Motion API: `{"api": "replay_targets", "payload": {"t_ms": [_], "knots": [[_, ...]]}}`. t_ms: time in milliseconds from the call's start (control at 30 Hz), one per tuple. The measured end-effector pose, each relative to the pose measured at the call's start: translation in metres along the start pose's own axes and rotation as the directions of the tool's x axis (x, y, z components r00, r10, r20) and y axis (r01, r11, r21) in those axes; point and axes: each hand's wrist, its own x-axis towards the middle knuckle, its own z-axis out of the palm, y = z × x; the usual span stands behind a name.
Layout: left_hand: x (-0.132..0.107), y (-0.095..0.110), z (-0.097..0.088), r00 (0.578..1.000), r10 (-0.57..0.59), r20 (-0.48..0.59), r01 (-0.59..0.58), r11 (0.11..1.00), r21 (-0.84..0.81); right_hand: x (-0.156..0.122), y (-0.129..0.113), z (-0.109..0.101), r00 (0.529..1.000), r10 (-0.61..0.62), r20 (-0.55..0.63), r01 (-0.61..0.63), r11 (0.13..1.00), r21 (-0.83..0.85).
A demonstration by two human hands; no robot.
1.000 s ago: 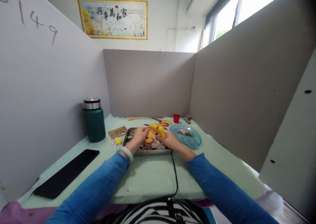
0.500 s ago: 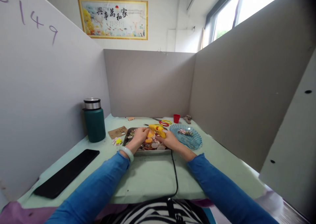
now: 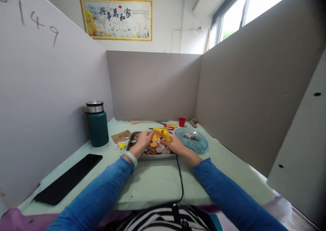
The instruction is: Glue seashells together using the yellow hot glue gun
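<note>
My right hand grips a yellow glue gun over a metal tray filled with several small craft pieces. The gun's nozzle points left at an orange piece that my left hand pinches above the tray. A black cord runs from the gun toward me across the table. A pale bangle sits on my left wrist.
A green flask stands at the left, with a black phone near it. Behind the tray lie a brown card tag, scissors and a red cup. A blue glass plate sits to the right. Partition walls enclose the table.
</note>
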Motion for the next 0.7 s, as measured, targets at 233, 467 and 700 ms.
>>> {"api": "replay_targets", "payload": {"t_ms": [233,467,700], "knots": [[0.0011,-0.0010,0.0015,0.999,-0.024,0.022,0.025,0.999,-0.026,-0.0001,-0.0001,-0.0001,1.000,-0.008,-0.002,0.008,1.000,-0.011],[-0.0002,-0.0002,0.0011,1.000,-0.011,0.028,0.012,0.999,-0.035,0.0006,0.0015,0.0006,1.000,-0.003,0.002,0.003,1.000,0.003],[0.0016,-0.0024,0.0024,0.999,-0.016,0.033,0.018,0.999,-0.048,0.0010,0.0015,0.0009,1.000,0.004,0.007,-0.004,1.000,0.006]]}}
